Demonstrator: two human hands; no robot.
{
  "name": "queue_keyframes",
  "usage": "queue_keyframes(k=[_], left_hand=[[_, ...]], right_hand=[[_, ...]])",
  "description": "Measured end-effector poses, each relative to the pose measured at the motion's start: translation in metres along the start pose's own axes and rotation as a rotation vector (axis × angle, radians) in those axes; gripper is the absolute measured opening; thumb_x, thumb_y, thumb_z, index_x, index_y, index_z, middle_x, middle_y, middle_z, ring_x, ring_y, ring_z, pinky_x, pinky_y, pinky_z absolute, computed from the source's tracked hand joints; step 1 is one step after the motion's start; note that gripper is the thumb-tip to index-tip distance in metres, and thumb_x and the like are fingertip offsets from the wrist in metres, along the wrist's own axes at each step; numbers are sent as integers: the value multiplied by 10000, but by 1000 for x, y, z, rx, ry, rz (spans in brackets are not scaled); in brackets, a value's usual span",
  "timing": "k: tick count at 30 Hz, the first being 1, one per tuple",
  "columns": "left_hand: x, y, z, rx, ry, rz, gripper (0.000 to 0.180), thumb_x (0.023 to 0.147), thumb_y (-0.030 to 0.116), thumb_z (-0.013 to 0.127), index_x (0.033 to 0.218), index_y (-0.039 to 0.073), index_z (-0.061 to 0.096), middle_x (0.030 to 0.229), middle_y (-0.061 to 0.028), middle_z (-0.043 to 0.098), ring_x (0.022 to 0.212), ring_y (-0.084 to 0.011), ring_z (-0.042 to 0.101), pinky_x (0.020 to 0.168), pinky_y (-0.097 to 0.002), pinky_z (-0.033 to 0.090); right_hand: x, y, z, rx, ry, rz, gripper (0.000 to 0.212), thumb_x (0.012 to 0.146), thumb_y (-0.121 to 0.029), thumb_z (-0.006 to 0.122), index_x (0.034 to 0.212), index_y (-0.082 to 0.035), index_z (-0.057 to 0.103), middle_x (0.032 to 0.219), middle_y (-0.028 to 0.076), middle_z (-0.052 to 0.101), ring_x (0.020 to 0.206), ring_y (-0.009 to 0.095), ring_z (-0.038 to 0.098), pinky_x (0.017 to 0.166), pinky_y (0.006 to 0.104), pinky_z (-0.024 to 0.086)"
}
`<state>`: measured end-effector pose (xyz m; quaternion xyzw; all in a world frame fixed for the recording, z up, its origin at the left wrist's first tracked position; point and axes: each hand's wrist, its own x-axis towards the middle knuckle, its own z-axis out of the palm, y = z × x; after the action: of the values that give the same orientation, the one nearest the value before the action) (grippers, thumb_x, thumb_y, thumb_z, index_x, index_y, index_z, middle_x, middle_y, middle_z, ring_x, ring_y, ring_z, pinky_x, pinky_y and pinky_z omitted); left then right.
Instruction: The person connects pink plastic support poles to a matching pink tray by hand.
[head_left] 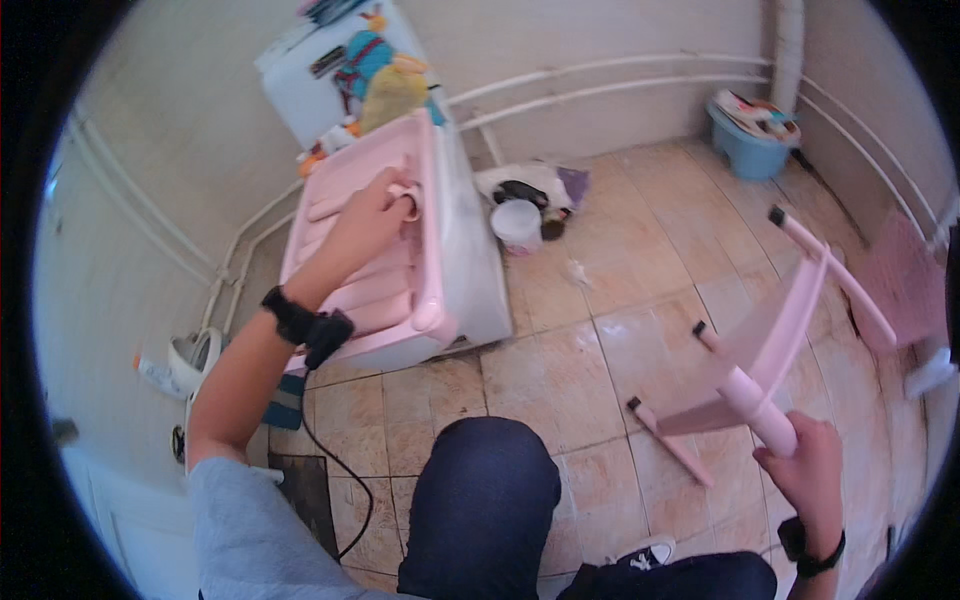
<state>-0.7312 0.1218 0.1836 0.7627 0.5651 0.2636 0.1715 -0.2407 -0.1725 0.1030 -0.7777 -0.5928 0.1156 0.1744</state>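
Note:
My left hand (378,208) is closed round a pink plastic tube (410,198) whose open end shows. It is above a pink rack shelf (437,235) that lies like a tray on a white appliance (470,255). Several more pink tubes (370,312) lie side by side in that shelf. At the right, my right hand (806,462) grips the tube leg (760,412) of another pink shelf (775,345), which is tilted on its side. Black caps (777,214) tip some of its legs.
Colourful toys or packets (385,85) sit on the appliance's far end. A white tub (518,226) stands beside bags on the tiled floor (640,270). A blue bucket (752,148) is in the far corner; pipes run along the walls. A cable (345,460) hangs from my left wrist.

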Motion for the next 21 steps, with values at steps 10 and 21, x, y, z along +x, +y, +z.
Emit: queue_keyframes(k=[10,21], left_hand=[[-21,6,-37,501,-99,241,270,956,105,599,1220,47,608,1149,-76,616,1078,-212,586,952,-326,452],[-138,246,119,133,-555,807,590,743,204,814,1256,51,566,1354,-177,503,1238,-392,502,1015,-463,455]], right_hand=[[11,-2,-15,28,-74,-97,215,719,-251,776,897,-141,730,758,148,696,743,373,675,675,486,531],[7,-14,-1,-53,-63,-183,173,749,-238,741,891,-141,717,751,137,694,725,368,679,661,476,534]])
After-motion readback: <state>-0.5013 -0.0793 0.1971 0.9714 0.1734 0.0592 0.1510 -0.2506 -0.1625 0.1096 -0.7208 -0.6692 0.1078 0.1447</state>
